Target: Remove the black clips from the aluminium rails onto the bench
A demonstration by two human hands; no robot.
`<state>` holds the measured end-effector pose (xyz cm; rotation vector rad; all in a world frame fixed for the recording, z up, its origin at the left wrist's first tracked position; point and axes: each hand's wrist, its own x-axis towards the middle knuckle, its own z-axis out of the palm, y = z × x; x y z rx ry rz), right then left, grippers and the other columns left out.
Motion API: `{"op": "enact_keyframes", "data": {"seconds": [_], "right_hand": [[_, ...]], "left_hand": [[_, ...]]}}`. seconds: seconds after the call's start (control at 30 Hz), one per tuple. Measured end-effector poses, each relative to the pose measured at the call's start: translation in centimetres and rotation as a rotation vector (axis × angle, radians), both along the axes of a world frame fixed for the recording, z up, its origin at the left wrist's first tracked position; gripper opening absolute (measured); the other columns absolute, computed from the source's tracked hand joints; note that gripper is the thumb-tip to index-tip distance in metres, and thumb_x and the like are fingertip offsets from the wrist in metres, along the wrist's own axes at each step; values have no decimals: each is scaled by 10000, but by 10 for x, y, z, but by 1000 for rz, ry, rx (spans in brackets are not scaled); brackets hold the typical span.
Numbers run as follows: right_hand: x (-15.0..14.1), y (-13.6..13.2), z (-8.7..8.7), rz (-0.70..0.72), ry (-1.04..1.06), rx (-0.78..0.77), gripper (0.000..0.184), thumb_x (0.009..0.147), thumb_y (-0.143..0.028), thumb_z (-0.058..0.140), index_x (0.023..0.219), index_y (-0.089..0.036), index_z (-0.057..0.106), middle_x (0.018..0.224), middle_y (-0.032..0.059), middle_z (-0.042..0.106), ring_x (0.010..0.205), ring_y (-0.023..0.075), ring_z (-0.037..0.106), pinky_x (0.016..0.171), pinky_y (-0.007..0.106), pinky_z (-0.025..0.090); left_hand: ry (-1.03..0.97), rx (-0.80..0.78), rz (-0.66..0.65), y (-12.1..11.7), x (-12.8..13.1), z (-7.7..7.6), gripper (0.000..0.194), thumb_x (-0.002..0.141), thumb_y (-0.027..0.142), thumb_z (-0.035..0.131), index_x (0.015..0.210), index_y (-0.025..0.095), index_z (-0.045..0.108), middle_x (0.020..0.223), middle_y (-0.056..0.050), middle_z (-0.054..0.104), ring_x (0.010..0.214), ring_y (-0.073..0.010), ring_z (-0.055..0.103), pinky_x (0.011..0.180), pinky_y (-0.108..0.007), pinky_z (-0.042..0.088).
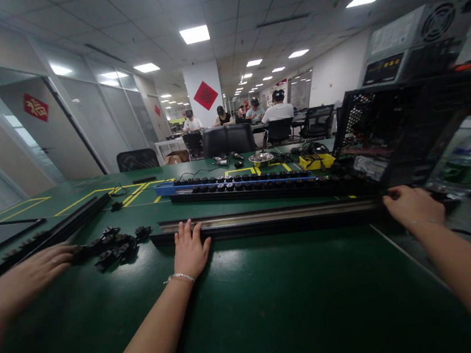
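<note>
A long black rail (276, 226) with a metallic strip in its channel lies across the green table in front of me. My left hand (191, 249) rests near its left end, fingers spread flat over the edge, a bracelet at the wrist. At the right end, my right hand (416, 207) is closed, fingertips curled at a small dark piece by the channel; its kind is unclear. Left of the rail sits a loose pile of small black wheel-like parts (117, 247). A co-worker's hand (43, 271) reaches from the left edge toward that pile.
Behind lies another rail (246, 195) lined with small parts and a blue strip (166, 189). Further back stand a metal bowl (261, 158) and a yellow box (317, 161). An open computer case (409, 126) stands right; another rail (81, 214) lies left. Several people sit beyond.
</note>
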<state>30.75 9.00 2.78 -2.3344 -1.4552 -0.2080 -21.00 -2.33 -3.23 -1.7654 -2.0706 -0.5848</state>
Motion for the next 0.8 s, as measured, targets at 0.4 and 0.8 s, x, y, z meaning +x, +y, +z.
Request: {"op": "enact_keyframes", "data": {"seconds": [0.4,0.8], "right_hand": [[-22,-10,8,39,-15,-20,430,821,-396,396,1136,-191,604,1152,159,577,1005,278,543,689,366,348],[-36,-12,2,82,24,14,402,803,-416,414,1106,-228,599,1122,111,582,1020,248,540,709,333,364]], "left_hand": [[25,20,-7,1,0,-1,501,853,412,433,1269,136,485,1434,-189,350,1371,-348,190,1070,-531,256],[17,5,5,1,1,1,495,850,405,445,1266,139,488,1431,-180,355,1362,-359,207,1067,-532,265]]}}
